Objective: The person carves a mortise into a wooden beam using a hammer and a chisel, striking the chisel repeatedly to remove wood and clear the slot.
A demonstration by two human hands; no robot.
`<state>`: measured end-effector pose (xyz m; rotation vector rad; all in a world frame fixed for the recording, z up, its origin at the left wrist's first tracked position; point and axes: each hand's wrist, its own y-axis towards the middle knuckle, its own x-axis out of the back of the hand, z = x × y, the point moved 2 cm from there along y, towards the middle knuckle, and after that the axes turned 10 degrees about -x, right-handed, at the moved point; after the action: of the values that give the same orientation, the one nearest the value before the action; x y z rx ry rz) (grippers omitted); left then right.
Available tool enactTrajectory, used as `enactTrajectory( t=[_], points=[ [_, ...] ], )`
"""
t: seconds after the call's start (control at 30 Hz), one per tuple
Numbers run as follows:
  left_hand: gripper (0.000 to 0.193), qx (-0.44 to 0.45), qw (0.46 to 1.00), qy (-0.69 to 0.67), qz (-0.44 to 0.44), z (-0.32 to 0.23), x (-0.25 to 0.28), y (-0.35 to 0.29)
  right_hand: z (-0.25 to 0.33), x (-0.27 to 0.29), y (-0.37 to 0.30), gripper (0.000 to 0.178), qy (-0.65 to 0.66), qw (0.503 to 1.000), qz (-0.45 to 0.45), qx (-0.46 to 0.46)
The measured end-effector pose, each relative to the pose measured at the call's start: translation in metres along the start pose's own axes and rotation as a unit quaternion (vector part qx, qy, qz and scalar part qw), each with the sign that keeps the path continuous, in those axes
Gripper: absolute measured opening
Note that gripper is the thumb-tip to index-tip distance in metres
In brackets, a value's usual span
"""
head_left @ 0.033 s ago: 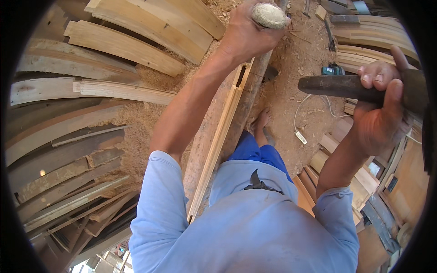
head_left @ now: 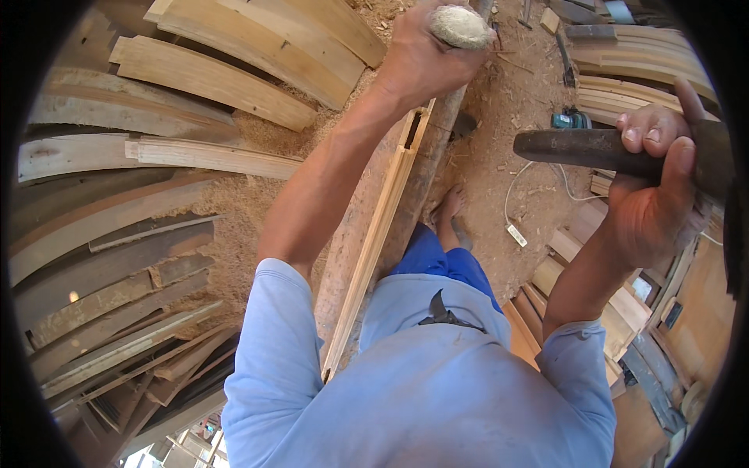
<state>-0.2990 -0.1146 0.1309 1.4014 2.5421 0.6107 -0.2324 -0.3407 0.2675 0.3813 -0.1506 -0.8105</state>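
Note:
My left hand (head_left: pixel 433 58) is closed round the handle of a chisel (head_left: pixel 460 27), whose pale, battered butt end faces up. The hand hides its blade. Below lies a long, narrow wooden piece (head_left: pixel 374 226) with a slot cut near its far end, resting along a thick beam (head_left: pixel 425 168). Off to the right, my right hand (head_left: pixel 655 171) grips a dark wooden mallet (head_left: pixel 577 148), raised well away from the chisel. The mallet's handle end points left, and its head lies toward the right rim, partly cut off by the picture's dark edge.
Stacked boards (head_left: pixel 211 82) fill the left side, with sawdust (head_left: pixel 250 226) between them and the beam. On the right are more planks (head_left: pixel 640 58), a green power tool (head_left: pixel 570 119) and a white cord with a socket block (head_left: pixel 516 235). My bare foot (head_left: pixel 450 204) stands beside the beam.
My right hand and the mallet have shifted very slightly to the right. The left hand keeps its hold on the chisel at almost the same spot.

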Motion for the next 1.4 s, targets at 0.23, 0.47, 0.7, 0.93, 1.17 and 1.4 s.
enactTrajectory(
  t=[0.23,0.47,0.7,0.93,1.17,1.4],
  points=[
    [0.016,-0.006,0.999,0.003,-0.05,0.01,-0.002,-0.005,0.002,-0.006,0.002,0.047,-0.042,0.999,0.0,0.02],
    [0.014,-0.023,0.999,0.029,-0.007,0.004,0.0,-0.006,-0.012,-0.009,-0.005,0.041,-0.052,0.998,-0.015,0.013],
    [0.033,-0.166,0.982,0.085,0.006,0.001,0.008,-0.019,-0.044,-0.034,0.023,0.02,-0.491,0.866,0.088,-0.018],
    [0.026,-0.097,0.995,0.025,0.009,0.0,0.008,-0.019,-0.029,-0.032,0.044,0.017,-0.444,0.891,0.051,-0.08],
    [0.029,-0.098,0.995,-0.018,0.001,0.001,-0.003,-0.009,-0.055,-0.022,0.059,0.033,-0.623,0.768,0.151,-0.007],
    [0.027,-0.026,0.997,0.068,0.008,0.011,0.004,-0.014,-0.005,-0.055,0.058,0.032,-0.438,0.897,0.061,-0.006]
  ],
)
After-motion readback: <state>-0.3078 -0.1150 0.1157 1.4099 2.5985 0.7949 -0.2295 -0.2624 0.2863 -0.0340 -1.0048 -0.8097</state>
